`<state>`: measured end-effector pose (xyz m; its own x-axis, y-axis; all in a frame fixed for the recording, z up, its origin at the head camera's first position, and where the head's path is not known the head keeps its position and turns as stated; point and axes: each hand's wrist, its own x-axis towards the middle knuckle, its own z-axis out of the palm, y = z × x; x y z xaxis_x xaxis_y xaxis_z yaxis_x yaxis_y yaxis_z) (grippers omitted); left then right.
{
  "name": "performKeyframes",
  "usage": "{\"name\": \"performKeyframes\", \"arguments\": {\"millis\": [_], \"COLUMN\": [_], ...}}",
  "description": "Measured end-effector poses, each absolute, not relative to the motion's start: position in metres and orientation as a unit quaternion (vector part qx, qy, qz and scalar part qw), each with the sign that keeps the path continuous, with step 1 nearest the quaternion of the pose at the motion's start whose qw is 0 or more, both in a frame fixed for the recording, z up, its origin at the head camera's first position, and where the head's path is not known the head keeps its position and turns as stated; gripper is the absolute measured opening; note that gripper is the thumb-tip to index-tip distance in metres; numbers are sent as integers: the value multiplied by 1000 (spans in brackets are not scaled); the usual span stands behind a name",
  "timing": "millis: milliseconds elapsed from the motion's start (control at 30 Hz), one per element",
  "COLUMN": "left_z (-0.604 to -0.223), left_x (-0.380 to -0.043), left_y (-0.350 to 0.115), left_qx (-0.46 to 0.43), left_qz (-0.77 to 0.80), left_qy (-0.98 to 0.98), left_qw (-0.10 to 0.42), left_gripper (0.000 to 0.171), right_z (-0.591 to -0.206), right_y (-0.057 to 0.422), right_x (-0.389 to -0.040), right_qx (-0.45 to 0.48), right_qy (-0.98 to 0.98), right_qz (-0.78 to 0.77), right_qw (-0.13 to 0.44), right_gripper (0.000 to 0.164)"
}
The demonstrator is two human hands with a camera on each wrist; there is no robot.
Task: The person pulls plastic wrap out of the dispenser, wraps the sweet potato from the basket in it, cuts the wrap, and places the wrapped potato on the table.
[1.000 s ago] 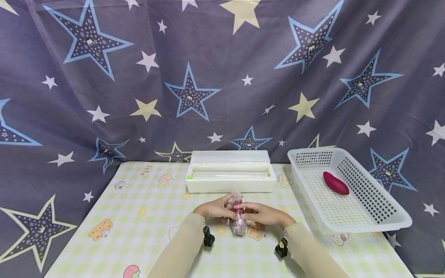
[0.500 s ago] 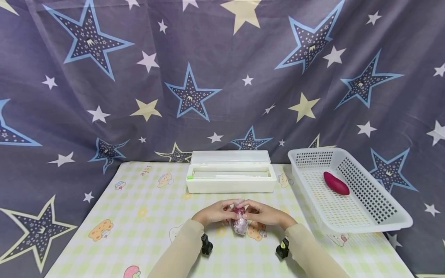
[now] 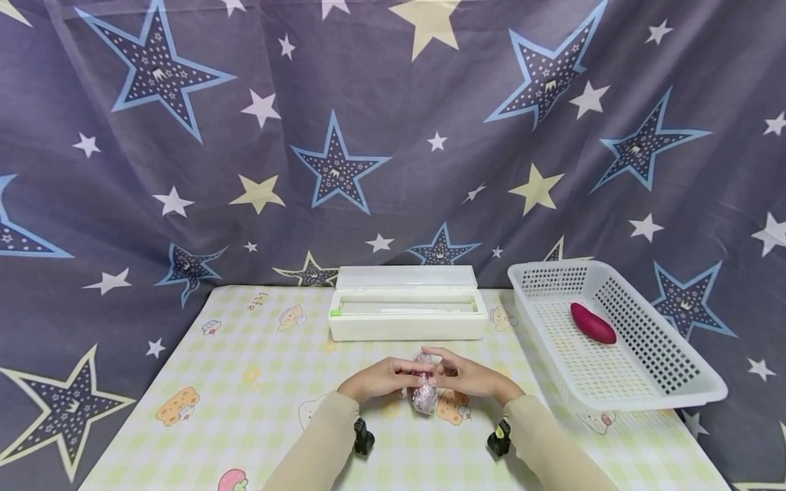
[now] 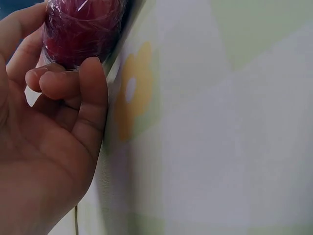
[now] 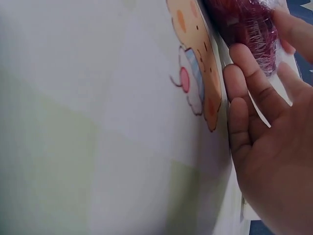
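Note:
A dark red sweet potato wrapped in cling film point(image 3: 424, 399) lies lengthwise between the two hands, on the tablecloth in front of the white box. From the left, the left hand point(image 3: 376, 379) holds its side, a finger reaching across the top. The right hand point(image 3: 471, 379) grips it from the other side, thumb and index finger on the film. Crinkled, shiny film point(image 5: 266, 41) shows in the right wrist view. In the left wrist view, the lower fingers point(image 4: 93, 88) are bent beside the rounded end of the sweet potato. Fingers cover its middle in the head view.
Behind the hands stands a white cling film box point(image 3: 408, 330) with its lid raised. At the right, a white perforated basket point(image 3: 651, 401) holds an unwrapped red sweet potato point(image 3: 592, 324). A starry curtain point(image 3: 393, 136) hangs behind the checked tablecloth point(image 3: 245, 382).
The loose film tail that stood up at the far end is now folded down under the fingers. The left hand's finger has moved over the top; the box and basket stay put.

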<state>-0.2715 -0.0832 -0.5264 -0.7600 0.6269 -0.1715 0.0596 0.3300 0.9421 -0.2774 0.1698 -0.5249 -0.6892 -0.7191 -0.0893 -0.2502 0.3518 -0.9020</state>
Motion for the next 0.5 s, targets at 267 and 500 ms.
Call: {"name": "performKeyframes", "arguments": {"millis": [267, 500], "left_z": [-527, -523], "left_x": [-270, -268], "left_y": [-84, -82], "left_qx": [227, 178], "left_qz": [558, 561], "left_qy": [763, 784], "left_qw": [232, 195], "left_gripper": [25, 60], "right_z": [-526, -528], "right_y": [169, 167], "right_x": [-278, -278], "right_qx": [-326, -295], "right_qy": [765, 773], "right_qz": [-499, -507], "right_qw": [244, 241], "right_gripper": [50, 30]}}
